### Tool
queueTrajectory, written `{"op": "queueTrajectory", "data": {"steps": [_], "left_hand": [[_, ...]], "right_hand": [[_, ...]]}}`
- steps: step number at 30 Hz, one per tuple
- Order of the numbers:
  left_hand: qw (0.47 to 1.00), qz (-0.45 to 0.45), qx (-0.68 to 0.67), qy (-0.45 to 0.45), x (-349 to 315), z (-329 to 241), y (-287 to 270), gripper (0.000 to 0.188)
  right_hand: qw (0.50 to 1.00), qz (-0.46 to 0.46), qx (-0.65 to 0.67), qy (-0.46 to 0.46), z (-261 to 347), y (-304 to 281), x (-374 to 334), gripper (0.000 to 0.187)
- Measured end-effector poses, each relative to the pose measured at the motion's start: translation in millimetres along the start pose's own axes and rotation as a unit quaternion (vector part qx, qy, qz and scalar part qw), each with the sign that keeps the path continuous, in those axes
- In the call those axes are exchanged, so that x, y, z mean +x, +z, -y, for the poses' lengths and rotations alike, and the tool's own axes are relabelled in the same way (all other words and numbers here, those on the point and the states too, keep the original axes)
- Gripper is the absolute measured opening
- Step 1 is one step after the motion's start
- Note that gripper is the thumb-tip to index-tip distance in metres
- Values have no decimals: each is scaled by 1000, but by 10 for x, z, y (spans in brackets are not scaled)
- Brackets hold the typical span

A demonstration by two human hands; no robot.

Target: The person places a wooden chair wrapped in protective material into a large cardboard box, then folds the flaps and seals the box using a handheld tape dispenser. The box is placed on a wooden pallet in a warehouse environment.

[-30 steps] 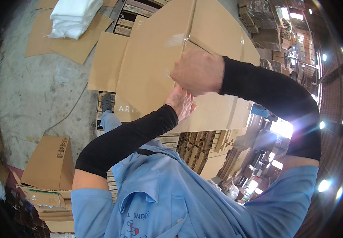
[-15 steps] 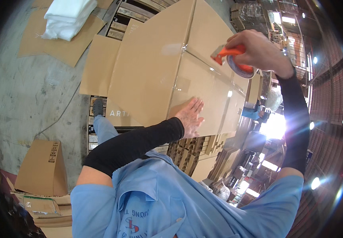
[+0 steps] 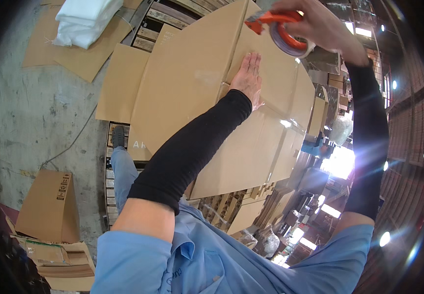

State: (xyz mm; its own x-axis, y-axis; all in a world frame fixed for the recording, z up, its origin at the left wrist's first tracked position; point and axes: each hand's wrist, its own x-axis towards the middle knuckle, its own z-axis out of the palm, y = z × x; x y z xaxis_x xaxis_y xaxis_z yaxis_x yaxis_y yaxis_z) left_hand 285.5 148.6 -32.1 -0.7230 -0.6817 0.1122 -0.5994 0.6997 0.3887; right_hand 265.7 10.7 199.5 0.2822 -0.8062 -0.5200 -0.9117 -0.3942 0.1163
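Observation:
A large brown cardboard box (image 3: 182, 83) takes up the middle of the view, with shiny clear tape along some of its edges and seams. My left hand (image 3: 248, 78) lies flat on the box's right-hand face, fingers stretched out toward the far end. Above and to the right of it, my right hand (image 3: 307, 24) grips an orange tape dispenser (image 3: 287, 36) that carries a roll of tape. The dispenser's head points left, close to the far part of the box; whether it touches the cardboard I cannot tell. Black sleeves cover both forearms.
Wooden pallets (image 3: 160, 17) lie under and behind the box. At far left, a folded white bundle (image 3: 85, 22) rests on flat cardboard. A smaller brown box (image 3: 50, 206) stands at lower left. Another person in blue (image 3: 315, 148) is at the right, among stacked goods.
My left hand has slid farther up the box face, away from me. My right hand has carried the tape dispenser up and slightly left, toward the box's far end.

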Motion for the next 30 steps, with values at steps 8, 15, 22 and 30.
{"op": "queueTrajectory", "data": {"steps": [8, 15, 22, 30], "left_hand": [[1000, 1, -19, 12, 10, -111, -3, 87], [999, 53, -7, 5, 79, 7, -77, 100], [999, -22, -9, -22, 83, 35, 41, 84], [998, -36, -44, 21, 21, 69, 9, 69]], "right_hand": [[966, 195, 8, -167, 619, 383, 1124, 29], [869, 411, -246, -121, 1152, 1188, 2035, 26], [832, 430, -318, -147, 1152, 962, 1999, 31], [934, 309, -181, -3, 626, -13, 543, 40]]}}
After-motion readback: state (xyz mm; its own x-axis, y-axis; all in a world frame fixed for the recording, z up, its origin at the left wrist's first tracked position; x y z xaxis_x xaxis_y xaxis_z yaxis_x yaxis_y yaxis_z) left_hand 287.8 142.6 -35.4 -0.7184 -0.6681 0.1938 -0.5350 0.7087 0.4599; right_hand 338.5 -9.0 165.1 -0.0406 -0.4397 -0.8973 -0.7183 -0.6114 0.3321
